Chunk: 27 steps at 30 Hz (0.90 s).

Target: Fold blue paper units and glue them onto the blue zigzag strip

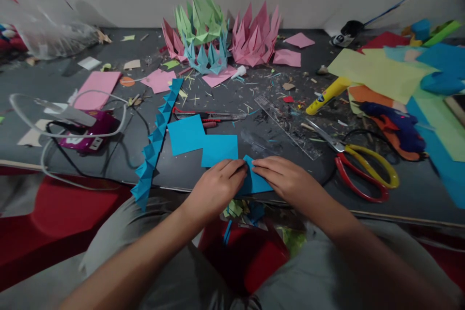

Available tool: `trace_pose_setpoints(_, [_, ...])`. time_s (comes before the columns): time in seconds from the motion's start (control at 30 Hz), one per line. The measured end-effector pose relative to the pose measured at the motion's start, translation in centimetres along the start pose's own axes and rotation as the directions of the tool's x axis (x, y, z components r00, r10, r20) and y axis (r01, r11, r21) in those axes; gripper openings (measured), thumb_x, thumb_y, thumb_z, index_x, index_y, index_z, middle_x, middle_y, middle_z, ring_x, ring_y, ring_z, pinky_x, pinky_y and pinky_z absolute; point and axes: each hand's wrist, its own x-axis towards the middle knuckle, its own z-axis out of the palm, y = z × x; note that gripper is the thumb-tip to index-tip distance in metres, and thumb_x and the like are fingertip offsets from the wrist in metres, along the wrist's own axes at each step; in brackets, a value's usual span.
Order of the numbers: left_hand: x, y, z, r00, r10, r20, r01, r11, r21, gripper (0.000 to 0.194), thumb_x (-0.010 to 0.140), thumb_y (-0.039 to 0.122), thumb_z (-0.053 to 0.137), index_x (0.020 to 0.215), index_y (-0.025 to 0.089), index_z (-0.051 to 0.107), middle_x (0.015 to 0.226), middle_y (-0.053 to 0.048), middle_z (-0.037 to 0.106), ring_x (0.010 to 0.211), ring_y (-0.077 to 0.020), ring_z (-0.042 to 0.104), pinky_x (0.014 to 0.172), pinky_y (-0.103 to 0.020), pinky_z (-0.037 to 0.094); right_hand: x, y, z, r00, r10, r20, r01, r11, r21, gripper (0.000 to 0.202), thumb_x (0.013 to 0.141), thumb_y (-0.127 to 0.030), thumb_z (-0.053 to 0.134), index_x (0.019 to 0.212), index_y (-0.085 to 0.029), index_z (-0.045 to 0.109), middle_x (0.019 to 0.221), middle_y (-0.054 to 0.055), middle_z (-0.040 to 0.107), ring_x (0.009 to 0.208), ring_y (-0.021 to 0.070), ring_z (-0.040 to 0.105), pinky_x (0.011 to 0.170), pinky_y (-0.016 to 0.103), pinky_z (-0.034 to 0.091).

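Note:
At the table's front edge lies a blue paper piece (253, 180) with a pointed top, between my two hands. The closed fingers of my left hand (221, 181) press on its left side, and my right hand (286, 179) pinches its right side near the tip. Two flat blue squares, one (186, 134) further left and one (220, 149) just behind my left hand, overlap at a corner. A folded blue zigzag strip (156, 138) runs down to the left and hangs over the edge.
Behind stand green (205, 19) and pink (256, 36) folded-paper crowns. A cutter (218, 116), ruler (286, 128), glue stick (327, 95), large scissors (363, 164) and glue gun (392, 121) lie around. A purple adapter (87, 131) with cables sits left.

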Motion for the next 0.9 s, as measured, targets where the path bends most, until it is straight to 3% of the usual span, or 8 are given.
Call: trace_pose_setpoints(0.9, [-0.06, 0.41, 0.33, 0.999, -0.051, 0.005, 0.051, 0.999, 0.011, 0.022, 0.090, 0.015, 0.041, 0.099, 0.008, 0.059, 0.105, -0.011, 0.061, 0.094, -0.0214, 0.058, 0.081, -0.036, 0.053, -0.17, 0.14, 0.21, 0.997, 0.065, 0.043, -0.069, 0.994, 0.082, 0.029, 0.085, -0.009, 0.046, 0.110, -0.016, 0.058, 0.120, 0.009, 0.058, 0.107, 0.0209, 0.054, 0.092, 0.042, 0.047])
